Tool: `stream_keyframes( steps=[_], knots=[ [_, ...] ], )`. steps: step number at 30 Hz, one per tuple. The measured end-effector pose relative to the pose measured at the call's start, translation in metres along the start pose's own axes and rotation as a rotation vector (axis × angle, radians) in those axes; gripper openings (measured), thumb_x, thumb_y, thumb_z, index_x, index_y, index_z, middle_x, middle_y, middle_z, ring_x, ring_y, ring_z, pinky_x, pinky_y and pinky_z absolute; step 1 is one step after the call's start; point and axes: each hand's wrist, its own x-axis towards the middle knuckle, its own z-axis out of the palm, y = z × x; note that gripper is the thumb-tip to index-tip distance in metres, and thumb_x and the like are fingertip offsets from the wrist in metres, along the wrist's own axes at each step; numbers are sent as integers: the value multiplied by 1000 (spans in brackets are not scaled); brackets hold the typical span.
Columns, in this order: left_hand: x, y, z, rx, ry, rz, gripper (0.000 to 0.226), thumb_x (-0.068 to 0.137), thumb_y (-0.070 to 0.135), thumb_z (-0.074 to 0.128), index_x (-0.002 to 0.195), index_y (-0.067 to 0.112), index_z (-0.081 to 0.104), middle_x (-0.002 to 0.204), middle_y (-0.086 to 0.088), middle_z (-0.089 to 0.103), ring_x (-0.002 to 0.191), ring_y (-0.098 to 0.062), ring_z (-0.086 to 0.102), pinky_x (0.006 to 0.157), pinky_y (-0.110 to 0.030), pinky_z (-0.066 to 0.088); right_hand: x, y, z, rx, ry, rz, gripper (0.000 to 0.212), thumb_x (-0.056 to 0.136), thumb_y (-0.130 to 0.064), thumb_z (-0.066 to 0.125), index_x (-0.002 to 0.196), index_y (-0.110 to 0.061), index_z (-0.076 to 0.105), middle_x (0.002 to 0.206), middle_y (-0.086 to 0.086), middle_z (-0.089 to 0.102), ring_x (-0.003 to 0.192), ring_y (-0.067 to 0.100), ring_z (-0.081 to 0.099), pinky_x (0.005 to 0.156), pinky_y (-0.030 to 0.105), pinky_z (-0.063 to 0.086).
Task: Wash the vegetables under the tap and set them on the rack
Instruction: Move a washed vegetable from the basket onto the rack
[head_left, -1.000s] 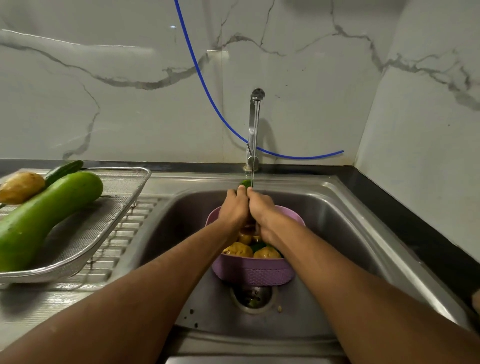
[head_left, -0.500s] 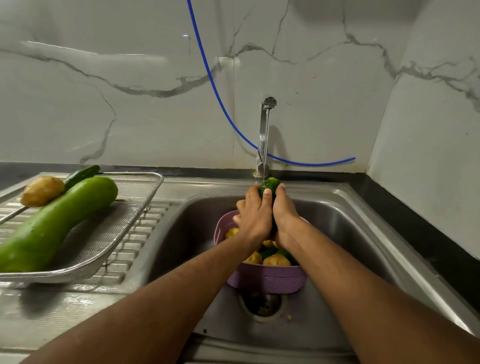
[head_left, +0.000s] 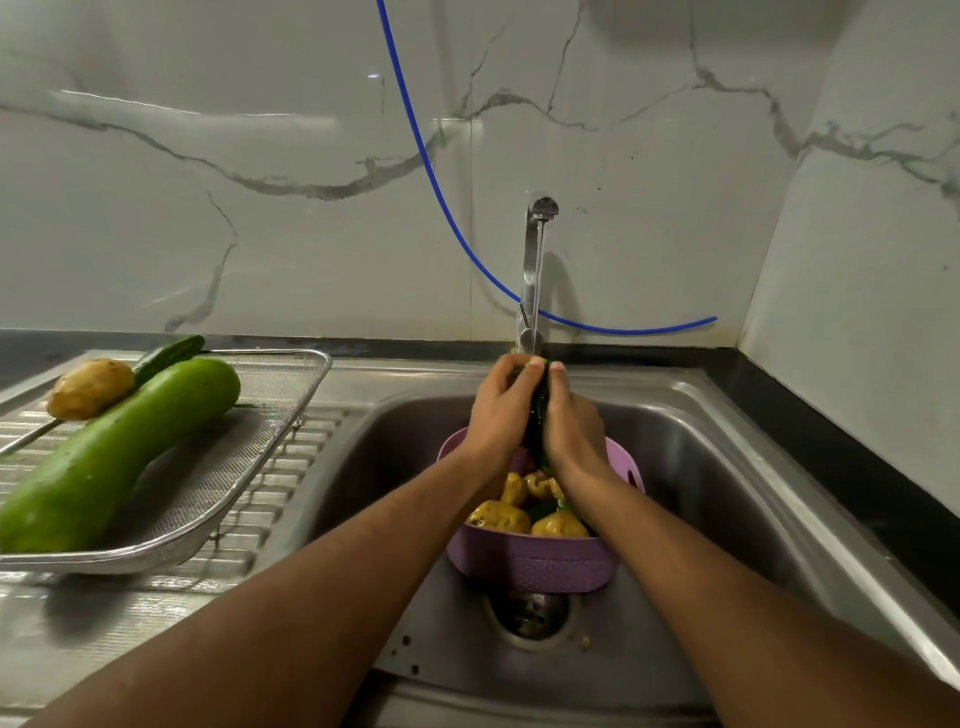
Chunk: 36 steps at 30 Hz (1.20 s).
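1. On my rack (head_left: 291, 415): a long gourd (head_left: 119, 452), a potato (head_left: 89, 387) and a cucumber (head_left: 169, 352), apparently already washed.
2. My left hand (head_left: 498, 415) and right hand (head_left: 574, 431) clasp a dark green vegetable (head_left: 537, 410) under the tap (head_left: 535, 270).
3. Left, I judge: the potatoes (head_left: 501, 517) and greens in the purple basket (head_left: 530, 561) in the sink (head_left: 727, 493).

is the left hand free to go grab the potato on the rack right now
Probably not yet. The left hand and right hand both grip the dark green vegetable under the tap. The potato lies uncovered on the rack, beside the big gourd, so the path looks open once that grip is released.
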Motion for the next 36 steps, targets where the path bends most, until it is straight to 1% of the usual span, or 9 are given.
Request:
stream_keyframes(
  steps=[3,6,12,17,20,27,30,33,36],
  knots=[
    [-5,14,7,-253,52,-234,26,104,40,54,103,18,69,102,-10,71,102,-25,68,91,-40,57,4,10,-2,-71,29,-179,50,107,-56,32,91,-28,71,85,-5,72,85,12,69,78,33,57],
    [-4,15,8,-282,30,-345,21,102,36,55,99,20,67,99,-9,70,98,-23,66,85,-38,56,6,19,0,-51,31,-166,52,106,-57,34,90,-25,72,86,0,73,86,16,72,79,37,60],
    [-2,17,6,-278,16,-405,35,98,35,53,121,11,64,111,-15,68,105,-26,64,84,-41,54,13,23,-6,-40,28,-23,52,105,-59,37,89,-21,69,90,7,73,89,23,71,87,45,61],
    [2,12,0,-257,31,-440,26,101,32,53,116,13,63,111,-15,67,105,-27,64,83,-41,55,11,21,-9,-268,65,-115,62,105,-62,32,78,-18,67,75,5,70,72,21,69,74,41,61],
    [5,13,-3,-271,38,-463,21,101,28,57,113,11,63,111,-16,67,103,-28,65,84,-42,57,10,20,-8,-322,59,-161,63,104,-64,32,76,-19,67,73,3,69,72,21,70,73,42,61],
    [4,13,-2,-329,-46,-467,33,101,33,52,123,11,65,112,-13,69,106,-26,65,81,-40,55,11,15,-10,-144,44,31,54,104,-62,34,82,-21,61,84,8,70,81,24,70,83,45,62],
    [6,12,-1,-322,-26,-456,33,100,31,50,122,10,64,112,-14,68,103,-24,63,76,-37,52,7,12,-11,-112,29,58,53,104,-62,34,83,-21,61,84,8,70,81,25,71,76,39,61],
    [8,11,-3,-295,36,-470,24,102,26,50,114,10,62,112,-16,66,105,-28,63,83,-42,55,7,12,-9,-291,15,-63,60,104,-63,31,82,-18,64,76,4,68,74,20,69,68,31,55],
    [9,9,-7,-292,58,-476,26,103,25,53,120,8,62,116,-17,67,108,-29,65,89,-44,56,8,12,-7,-323,9,-66,60,105,-62,31,81,-17,63,74,3,66,70,18,66,66,32,56]
  ],
)
